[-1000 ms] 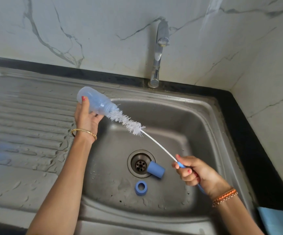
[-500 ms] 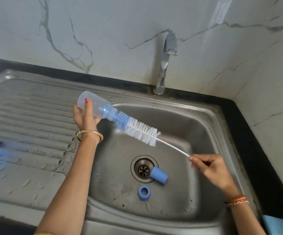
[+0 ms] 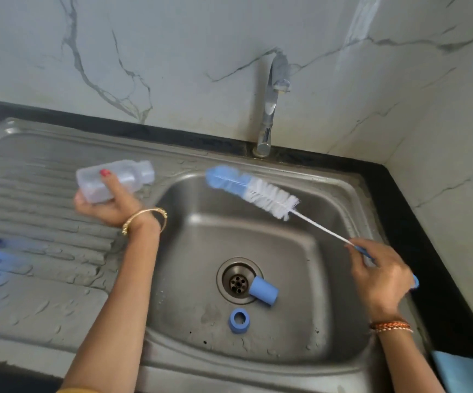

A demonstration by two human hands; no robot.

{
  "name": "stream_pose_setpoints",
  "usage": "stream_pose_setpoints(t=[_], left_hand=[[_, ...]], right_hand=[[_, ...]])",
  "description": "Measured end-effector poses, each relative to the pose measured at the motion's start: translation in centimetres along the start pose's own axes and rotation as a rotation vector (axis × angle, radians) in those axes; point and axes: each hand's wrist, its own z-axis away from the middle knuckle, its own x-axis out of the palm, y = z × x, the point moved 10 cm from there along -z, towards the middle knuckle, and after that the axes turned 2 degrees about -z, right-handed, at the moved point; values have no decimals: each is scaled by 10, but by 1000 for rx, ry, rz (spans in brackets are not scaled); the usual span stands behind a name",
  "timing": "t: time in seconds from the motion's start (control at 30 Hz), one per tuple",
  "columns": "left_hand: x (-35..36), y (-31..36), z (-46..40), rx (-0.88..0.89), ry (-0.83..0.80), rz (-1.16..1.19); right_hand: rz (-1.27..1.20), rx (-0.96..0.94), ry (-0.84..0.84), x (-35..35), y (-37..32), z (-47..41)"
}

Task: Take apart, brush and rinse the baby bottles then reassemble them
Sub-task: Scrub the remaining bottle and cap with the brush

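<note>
Bottle (image 3: 115, 181) apart: cap (image 3: 263, 291) and ring (image 3: 240, 320) lie on sink (image 3: 343, 188) floor by drain. Brush (image 3: 253, 192) clear of bottle, over basin; I judge brushing of this bottle done, rinse and reassembly left. My left hand (image 3: 110, 205) grasps bottle over drainboard, long axis near level, neck pointing right toward basin. Right hand (image 3: 382, 275) clenched round brush handle, bristles pointing up-left. Tap (image 3: 270, 109) dry.

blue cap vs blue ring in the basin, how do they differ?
The cap is a tall closed cup lying on its side, its end over the drain's rim. The ring is short, open through the middle and sits apart on the sink floor. Both are blue, and no hand touches either.
</note>
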Motion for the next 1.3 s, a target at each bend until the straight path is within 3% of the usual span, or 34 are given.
stream_pose_setpoints(t=[0.1, 0.23, 0.3, 0.5, 0.63, 0.77, 1.03, 1.17, 1.3], left_hand=[[13, -9, 11, -63, -134, -55], [40, -51, 64, -386, -425, -133], [45, -66, 85, -508, -529, -202], [38, -90, 109, -615, -615, -462], [32, -93, 107, -662, -575, -455], [32, -96, 100, -620, -565, -471], [27, -101, 86, -679, -527, -493], [29, -103, 90, -748, -607, -509], [39, -96, 110, -758, -738, -511]], right_hand=[[-47, 175, -176, 21, 2, 2], [-154, 305, -582, 70, -11, 28], [-235, 374, -663, 76, -15, 36], [-398, 477, -680, 86, -23, 45], [-490, 480, -719, 92, -24, 48], [-394, 395, -696, 90, -13, 45], [-461, 473, -811, 90, -3, 53], [-459, 534, -820, 96, -10, 61], [-588, 729, -807, 104, -33, 65]])
